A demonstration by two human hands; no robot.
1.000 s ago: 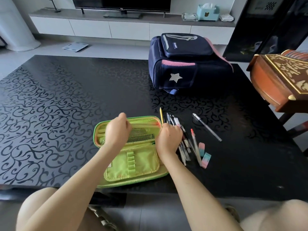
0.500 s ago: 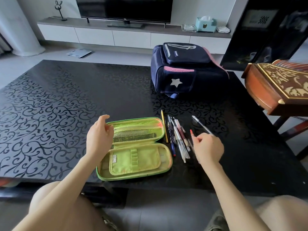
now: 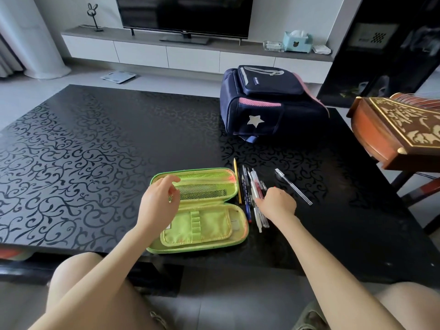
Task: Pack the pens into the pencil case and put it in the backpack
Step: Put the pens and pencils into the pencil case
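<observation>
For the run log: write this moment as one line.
pencil case open flat | left hand over case, empty | right hand on pens, grip unclear | backpack behind

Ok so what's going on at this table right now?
A person is packing pens. A green pencil case lies open on the black table, and its pen loops are empty. The left hand is over the mesh side and holds nothing. The right hand reaches onto the pile of pens beside the case; whether it grips one is unclear. One clear pen lies apart. The backpack stands further back.
</observation>
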